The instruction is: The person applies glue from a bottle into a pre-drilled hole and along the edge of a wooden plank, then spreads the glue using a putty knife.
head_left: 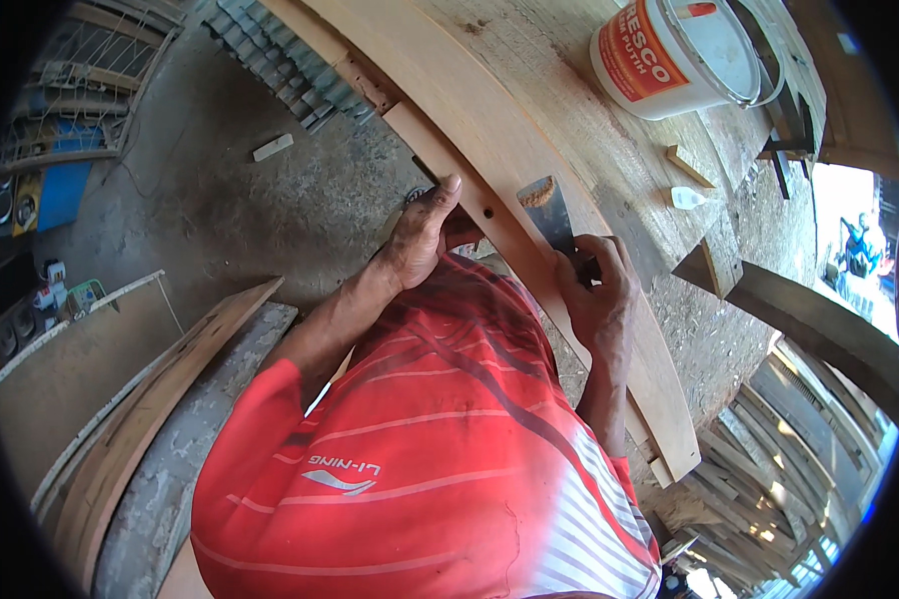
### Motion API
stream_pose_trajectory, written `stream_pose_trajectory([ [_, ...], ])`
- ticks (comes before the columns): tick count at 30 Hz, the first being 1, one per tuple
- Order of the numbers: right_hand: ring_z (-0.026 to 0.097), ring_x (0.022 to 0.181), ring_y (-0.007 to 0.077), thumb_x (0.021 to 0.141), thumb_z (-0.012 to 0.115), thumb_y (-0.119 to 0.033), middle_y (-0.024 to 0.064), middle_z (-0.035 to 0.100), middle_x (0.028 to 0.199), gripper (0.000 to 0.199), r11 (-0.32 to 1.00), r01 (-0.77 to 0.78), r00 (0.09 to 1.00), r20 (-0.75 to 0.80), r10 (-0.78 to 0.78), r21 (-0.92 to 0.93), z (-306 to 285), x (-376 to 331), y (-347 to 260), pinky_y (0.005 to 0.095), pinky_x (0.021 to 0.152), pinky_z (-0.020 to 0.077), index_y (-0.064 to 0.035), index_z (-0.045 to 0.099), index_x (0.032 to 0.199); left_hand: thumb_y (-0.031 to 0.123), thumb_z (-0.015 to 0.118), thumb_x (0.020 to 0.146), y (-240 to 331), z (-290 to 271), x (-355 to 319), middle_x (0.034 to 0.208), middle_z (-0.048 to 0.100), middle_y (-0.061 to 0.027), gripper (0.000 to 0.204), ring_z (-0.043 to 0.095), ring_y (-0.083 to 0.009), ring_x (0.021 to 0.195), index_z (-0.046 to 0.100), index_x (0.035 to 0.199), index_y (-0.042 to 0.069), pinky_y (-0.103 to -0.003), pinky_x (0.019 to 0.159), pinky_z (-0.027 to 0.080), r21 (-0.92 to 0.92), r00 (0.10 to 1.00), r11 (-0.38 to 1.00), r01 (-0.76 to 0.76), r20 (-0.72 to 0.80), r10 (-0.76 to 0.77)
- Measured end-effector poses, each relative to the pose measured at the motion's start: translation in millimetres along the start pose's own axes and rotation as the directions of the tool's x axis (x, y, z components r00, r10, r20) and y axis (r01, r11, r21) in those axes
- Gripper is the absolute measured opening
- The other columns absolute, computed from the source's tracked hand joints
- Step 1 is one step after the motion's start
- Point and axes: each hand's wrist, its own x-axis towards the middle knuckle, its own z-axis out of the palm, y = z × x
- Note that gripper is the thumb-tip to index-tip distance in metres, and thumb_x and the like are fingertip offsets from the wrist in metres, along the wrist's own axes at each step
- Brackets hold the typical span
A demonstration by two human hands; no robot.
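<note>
A long, curved wooden board (499, 150) runs diagonally before me, with a small dark hole (488, 213) in its near edge strip. My right hand (606, 290) is closed round the handle of a putty knife (553, 224). Its flat blade lies over the board and carries a dab of brown filler (537, 192) at the tip. To the left, my left hand (420, 240) grips the board's near edge, thumb up along the side. The fingers of that hand are partly hidden under the wood.
A white paint bucket (634, 95) stands on the wooden worktop beyond the board. Near it lie a small white bottle (686, 198) and a wood offcut (690, 166). Stacked timber (769, 459) fills the lower right; planks (160, 429) lean at lower left. A white block (273, 147) lies on the floor.
</note>
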Motion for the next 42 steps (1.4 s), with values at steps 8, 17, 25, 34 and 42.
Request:
stream_pose_trajectory([
  [8, 0.068, 0.081, 0.0314, 0.084, 0.08, -0.012, 0.0131, 0.065, 0.096, 0.026, 0.97, 0.209, 0.978, 0.042, -0.205, -0.123, 7.2, 3.6, -2.9, 0.0425, 0.069, 0.0543, -0.0065, 0.067, 0.106, 0.058, 0.052, 0.104, -22.2, -13.5, 8.2, 0.137, 0.06, -0.0104, 0.067, 0.06, -0.0214, 0.127, 0.048, 0.143, 0.004, -0.043, 0.108, 0.051, 0.066, 0.996, 0.997, -0.04, -0.081, 0.045],
  [17, 0.069, 0.085, 0.0327, 0.084, 0.077, -0.014, 0.01, 0.064, 0.101, 0.027, 0.909, 0.319, 0.948, 0.081, -0.308, -0.267, 14.0, 0.9, -3.1, 0.0446, 0.069, 0.0558, -0.0103, 0.066, 0.107, 0.061, 0.053, 0.102, -17.2, -7.4, 3.8, 0.143, 0.053, -0.0135, 0.081, 0.053, -0.0176, 0.129, 0.045, 0.147, -0.007, -0.033, 0.112, 0.044, -0.004, 0.996, 1.0, -0.019, -0.09, 0.019],
  [25, 0.068, 0.084, 0.0322, 0.079, 0.078, -0.012, 0.0092, 0.063, 0.101, 0.03, 0.88, 0.368, 0.927, 0.042, -0.373, -0.3, 19.0, -0.8, 3.7, 0.044, 0.07, 0.0559, -0.0108, 0.066, 0.107, 0.057, 0.055, 0.103, -5.8, 2.7, -1.3, 0.131, 0.061, -0.0099, 0.067, 0.06, -0.0155, 0.118, 0.055, 0.137, -0.002, -0.032, 0.106, 0.049, -0.055, 0.998, 0.998, -0.015, -0.062, 0.012],
  [34, 0.069, 0.088, 0.0346, 0.084, 0.081, -0.013, 0.0139, 0.068, 0.102, 0.027, 0.961, 0.141, 0.986, -0.052, -0.158, -0.237, -2.4, -5.3, 10.4, 0.0436, 0.072, 0.0548, -0.0078, 0.067, 0.106, 0.03, 0.063, 0.103, -10.6, -3.6, -1.8, 0.128, 0.064, -0.0098, 0.045, 0.058, -0.0189, 0.125, 0.057, 0.133, -0.002, -0.035, 0.111, 0.043, 0.068, 0.996, 0.993, -0.092, 0.011, 0.092],
  [42, 0.067, 0.096, 0.0351, 0.083, 0.081, -0.015, 0.0143, 0.069, 0.103, 0.029, 0.934, 0.141, 0.986, -0.042, -0.163, -0.327, -24.5, -16.5, 31.0, 0.0453, 0.08, 0.0534, -0.0071, 0.068, 0.108, 0.024, 0.071, 0.098, -2.8, 6.9, -1.0, 0.123, 0.064, -0.0056, 0.043, 0.058, -0.0158, 0.115, 0.058, 0.131, -0.001, -0.032, 0.103, 0.046, 0.2, 0.997, 0.979, -0.037, -0.056, 0.049],
])
